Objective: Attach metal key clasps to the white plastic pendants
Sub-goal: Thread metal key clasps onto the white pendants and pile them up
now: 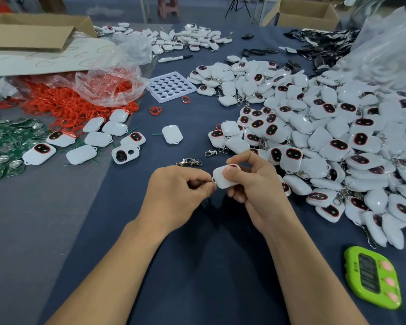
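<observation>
Holding a white plastic pendant (223, 178) in the right hand (251, 181), thumb lying across its upper face and fingers curling underneath, over the dark blue table cloth (197, 266). Pinching a metal key clasp (212, 182) between thumb and forefinger of the left hand (176, 195), with the other fingers curling into the palm and hiding all but a sliver of metal at the fingertips. Bringing that sliver against the small loop at the pendant's left corner; not being able to tell whether hooking through it or merely touching.

Working just behind a loose clasp (189, 162) lying on the cloth beyond the left knuckles, and a second clasp (216, 151) resting near the edge of the pile. Facing a large heap of pendants (326, 137) spreading across the right side, many showing dark oval windows with red rims, some already carrying clasps. Sitting with a lone pendant (172, 134) straight ahead, a small scatter of pendants (92, 141) to the left, green circuit boards (5, 141) beside those, and red rings (75, 106) spilling from a clear bag near a white tray (171, 86) with round holes. Having a green timer (373, 277) lying near the right forearm
</observation>
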{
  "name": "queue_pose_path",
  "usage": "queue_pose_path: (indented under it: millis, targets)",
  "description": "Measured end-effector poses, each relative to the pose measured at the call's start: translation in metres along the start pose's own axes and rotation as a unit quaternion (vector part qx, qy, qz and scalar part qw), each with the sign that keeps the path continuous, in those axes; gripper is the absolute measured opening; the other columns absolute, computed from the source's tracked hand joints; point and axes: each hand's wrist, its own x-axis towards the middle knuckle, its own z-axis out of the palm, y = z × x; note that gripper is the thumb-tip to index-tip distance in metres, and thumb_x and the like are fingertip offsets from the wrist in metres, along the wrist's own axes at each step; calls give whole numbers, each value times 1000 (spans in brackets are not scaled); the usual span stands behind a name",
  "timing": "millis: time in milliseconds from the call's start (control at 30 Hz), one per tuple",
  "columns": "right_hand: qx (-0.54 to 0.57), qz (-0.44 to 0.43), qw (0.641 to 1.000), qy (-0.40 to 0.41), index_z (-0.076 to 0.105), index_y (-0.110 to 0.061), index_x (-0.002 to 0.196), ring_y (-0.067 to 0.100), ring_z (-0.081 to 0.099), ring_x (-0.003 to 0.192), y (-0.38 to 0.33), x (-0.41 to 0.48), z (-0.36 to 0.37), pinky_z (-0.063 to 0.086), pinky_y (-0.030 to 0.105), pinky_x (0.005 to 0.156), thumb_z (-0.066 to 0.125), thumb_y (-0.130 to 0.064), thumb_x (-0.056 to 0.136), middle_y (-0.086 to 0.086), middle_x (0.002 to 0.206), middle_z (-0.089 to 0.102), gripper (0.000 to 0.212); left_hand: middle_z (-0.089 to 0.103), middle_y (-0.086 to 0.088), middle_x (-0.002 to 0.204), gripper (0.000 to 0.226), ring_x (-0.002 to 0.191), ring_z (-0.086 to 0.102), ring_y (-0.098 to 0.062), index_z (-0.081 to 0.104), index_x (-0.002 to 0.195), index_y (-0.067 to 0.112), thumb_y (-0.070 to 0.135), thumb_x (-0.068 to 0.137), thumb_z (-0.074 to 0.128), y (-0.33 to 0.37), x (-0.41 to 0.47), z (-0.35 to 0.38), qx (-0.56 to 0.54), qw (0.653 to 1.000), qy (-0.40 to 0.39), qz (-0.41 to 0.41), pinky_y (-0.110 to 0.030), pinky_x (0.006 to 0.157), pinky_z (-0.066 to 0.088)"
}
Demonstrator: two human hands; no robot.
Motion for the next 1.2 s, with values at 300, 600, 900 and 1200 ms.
queue_pose_path:
  millis: [300,600,900,1200]
  targets:
    - [90,13,996,8,61,-9,93,17,53,47,-1,0,11,35,22,41,64,7,94,7,68,67,16,61,10,57,15,54,51,-3,76,79,35,38,84,63,2,5,4,-125,990,16,-60,-19,54,43]
    - [7,-36,998,49,62,-16,93,17,58,50,11,-5,20,41,25,44,71,-2,88,5,66,67,18,55,-4,61,19,56,43,-6,73,74,24,30,88,61,6,0,1,-69,993,71,-63,-21,54,36]
    - [18,-23,995,93,67,-14,91,15,57,48,9,-8,21,43,23,43,76,-2,84,8,72,70,16,55,5,56,27,62,50,-18,66,63,19,29,86,58,9,-7,4,205,972,97,68,-33,62,42]
    - [71,-6,995,68,63,-7,96,17,57,48,5,-6,22,42,24,41,68,2,94,10,73,70,10,57,7,60,18,61,51,-12,70,73,26,26,91,64,9,-7,4,50,996,75,-7,-19,56,41]
